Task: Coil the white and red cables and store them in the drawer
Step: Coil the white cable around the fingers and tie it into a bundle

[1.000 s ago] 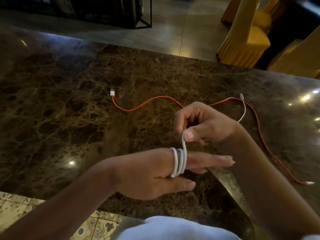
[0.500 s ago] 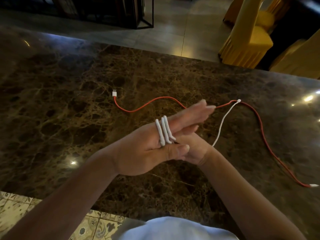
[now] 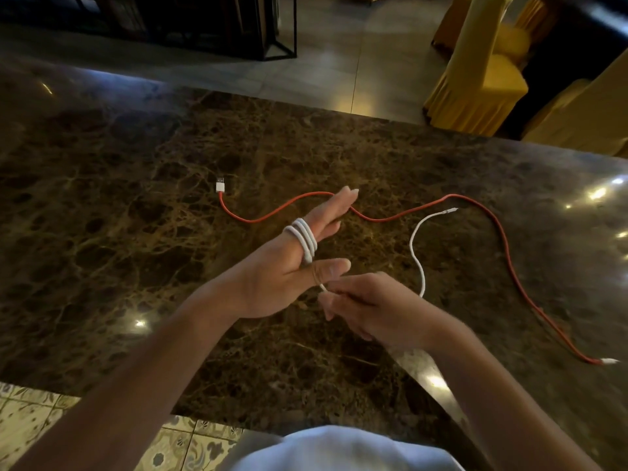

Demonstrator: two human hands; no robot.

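Note:
The white cable (image 3: 303, 240) is wound in three loops around the straight fingers of my left hand (image 3: 289, 266), which hovers over the marble table (image 3: 136, 215). My right hand (image 3: 370, 305) sits just right of and below it and pinches the cable's free length close to the left thumb. The rest of that white length curves up and ends at a small plug (image 3: 448, 210) lying on the table. The red cable (image 3: 401, 217) lies uncoiled across the table, from a white USB plug (image 3: 220, 185) at the left to a white plug (image 3: 608, 361) at the far right. No drawer is in view.
The dark marble table fills most of the view; its near edge runs above a patterned tile floor (image 3: 34, 413). Yellow-covered chairs (image 3: 482, 73) stand beyond the far right edge. A black metal frame (image 3: 272, 32) stands on the floor at the back.
My right hand came out from under the left hand and dropped to its lower right, still pulling the white cable. The free end has slid closer and now curves on the table.

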